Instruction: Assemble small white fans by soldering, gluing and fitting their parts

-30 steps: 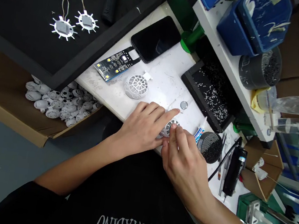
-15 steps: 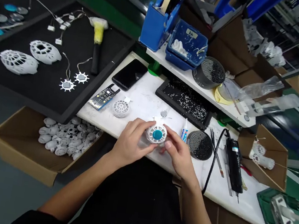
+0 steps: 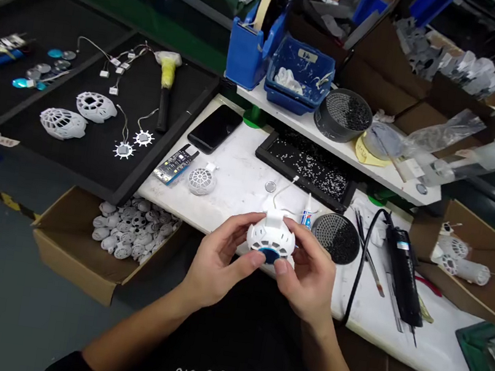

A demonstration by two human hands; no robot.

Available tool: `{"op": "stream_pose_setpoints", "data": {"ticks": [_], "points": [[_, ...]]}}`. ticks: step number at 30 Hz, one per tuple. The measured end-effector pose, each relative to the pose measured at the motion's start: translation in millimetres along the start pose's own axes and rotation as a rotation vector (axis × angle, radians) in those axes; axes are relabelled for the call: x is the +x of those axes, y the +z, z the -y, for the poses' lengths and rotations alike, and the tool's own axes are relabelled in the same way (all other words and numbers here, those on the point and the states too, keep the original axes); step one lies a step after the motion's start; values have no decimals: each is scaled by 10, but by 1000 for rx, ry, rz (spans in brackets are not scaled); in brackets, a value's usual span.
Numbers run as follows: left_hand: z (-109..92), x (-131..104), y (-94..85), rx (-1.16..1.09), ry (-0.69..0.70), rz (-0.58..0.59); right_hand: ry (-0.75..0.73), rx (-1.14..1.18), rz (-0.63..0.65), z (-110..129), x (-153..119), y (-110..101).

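Between both hands I hold a white slotted plastic housing with a blue disc on the side toward me. My left hand grips its left side, thumb at the disc's edge. Around the right side closes my right hand, its thumb also by the disc. A thin cable rises from behind the housing and ends in a small white connector. Beyond the housing lie a small round metal disc and a glue tube. A second white lattice shell rests to the left.
A phone and a circuit board lie left on the bench. Right are a black round dish, tweezers and a corded power tool. A hammer lies on the black mat. A carton of white shells stands below.
Both hands have tilted the housing, so the blue disc now faces down toward me and the cable shows. Both thumbs have come to the disc's edge. The camera view has shifted.
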State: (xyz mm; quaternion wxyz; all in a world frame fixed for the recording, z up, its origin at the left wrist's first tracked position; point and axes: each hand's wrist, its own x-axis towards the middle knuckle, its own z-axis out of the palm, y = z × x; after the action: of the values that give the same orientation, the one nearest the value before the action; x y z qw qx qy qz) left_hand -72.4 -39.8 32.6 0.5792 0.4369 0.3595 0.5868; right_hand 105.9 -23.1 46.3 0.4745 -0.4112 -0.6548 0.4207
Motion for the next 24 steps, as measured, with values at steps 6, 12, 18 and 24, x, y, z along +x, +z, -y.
{"op": "stream_pose_setpoints", "data": {"ticks": [6, 12, 18, 24], "points": [[34, -19, 102, -8, 45, -19, -29, -50, -52, 50, -44, -34], [105, 30, 126, 117, 45, -36, 116, -28, -86, -17, -31, -30], [193, 31, 92, 228, 89, 59, 143, -49, -117, -86, 59, -26], [239, 47, 54, 340, 92, 49, 168, -59, -19, -144, 104, -61]]}}
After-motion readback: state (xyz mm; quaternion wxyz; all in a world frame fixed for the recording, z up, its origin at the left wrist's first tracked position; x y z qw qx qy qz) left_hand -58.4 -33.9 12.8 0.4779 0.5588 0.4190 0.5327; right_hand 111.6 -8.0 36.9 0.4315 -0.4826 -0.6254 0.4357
